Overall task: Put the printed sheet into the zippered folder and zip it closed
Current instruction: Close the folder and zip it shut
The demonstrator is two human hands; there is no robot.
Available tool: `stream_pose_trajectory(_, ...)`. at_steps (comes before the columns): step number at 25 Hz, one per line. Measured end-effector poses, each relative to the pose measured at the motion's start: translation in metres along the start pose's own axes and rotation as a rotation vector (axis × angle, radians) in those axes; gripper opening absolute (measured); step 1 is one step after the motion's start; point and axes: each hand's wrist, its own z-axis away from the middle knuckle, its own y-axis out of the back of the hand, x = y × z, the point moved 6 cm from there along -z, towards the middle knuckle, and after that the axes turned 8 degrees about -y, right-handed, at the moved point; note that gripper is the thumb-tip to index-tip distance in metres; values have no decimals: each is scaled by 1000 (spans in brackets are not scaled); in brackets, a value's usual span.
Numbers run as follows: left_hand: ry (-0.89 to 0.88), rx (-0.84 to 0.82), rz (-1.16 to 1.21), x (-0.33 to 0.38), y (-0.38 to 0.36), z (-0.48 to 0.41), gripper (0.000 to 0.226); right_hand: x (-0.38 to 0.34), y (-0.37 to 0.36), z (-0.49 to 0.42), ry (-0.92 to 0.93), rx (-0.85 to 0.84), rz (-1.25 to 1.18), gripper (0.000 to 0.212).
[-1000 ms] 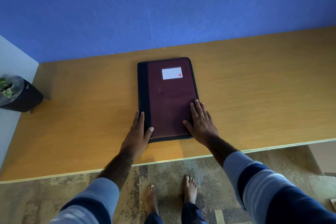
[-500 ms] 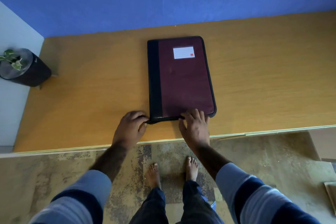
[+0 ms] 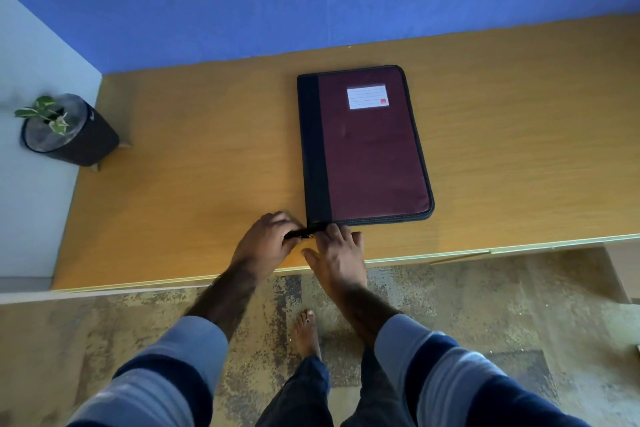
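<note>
A maroon zippered folder with a dark spine strip and a white label lies shut on the wooden desk. My left hand sits at the folder's near left corner, its fingers pinched on the black zipper pull. My right hand rests just right of that corner, fingertips pressing the folder's near edge. No printed sheet is visible.
A dark pot with a small green plant stands at the desk's far left, by a white wall. A blue wall backs the desk. The desk's front edge runs just behind my hands, with patterned carpet and my bare feet below.
Both hands slid off the cover toward me to the folder's near edge. My left hand closed on the zipper pull at the near left corner, and my right hand moved left toward it.
</note>
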Motion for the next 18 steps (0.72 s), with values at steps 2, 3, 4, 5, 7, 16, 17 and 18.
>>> stream_pose_trajectory(2, 4, -5, 21, -1, 1, 1, 19, -1, -2, -1, -50, 18, -38, 32)
stream_pose_trajectory(3, 11, -3, 34, -1, 1, 2, 19, -2, -3, -1, -66, 25, -58, 29)
stream_pose_trajectory(4, 12, 0, 42, 0, 1, 3, 18, -3, -4, -1, -71, 34, -74, 27)
stream_pose_trajectory(5, 8, -1, 47, 0, 0, 4, 18, -5, -6, -1, -69, 44, -83, 26)
stream_pose_trajectory(7, 3, -9, 60, 1, -1, 6, 17, -10, -6, 0, -83, 54, -105, 26)
stream_pose_trajectory(16, 13, 20, -111, 0, 4, 10, 11, -13, -5, -1, -231, 67, -142, 18)
stream_pose_trajectory(17, 13, 24, -139, -1, 4, 10, 10, -12, -5, -1, -241, 72, -131, 16)
stream_pose_trajectory(18, 11, 30, -161, -1, 3, 10, 8, -10, -4, -1, -252, 81, -122, 14)
